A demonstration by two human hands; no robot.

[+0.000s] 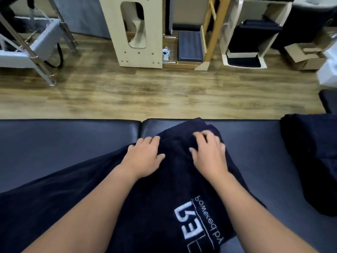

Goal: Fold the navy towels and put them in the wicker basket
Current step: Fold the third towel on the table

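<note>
Left of both hands, the padded desk (63,143) lies dark and smooth, with a seam running just beyond the left hand. The left hand (144,157) rests flat on the navy towel (175,179), fingers spread and relaxed, fingertips at the towel's left edge. The towel runs under both hands and back toward the person, white stitched lettering (198,223) showing between the forearms. The right hand (209,152) lies just beside the left, on the towel's far part, its fingers slightly bent and pressing into the cloth. Well to the right of the right hand, a heap of dark towels (310,157) sits on the desk.
</note>
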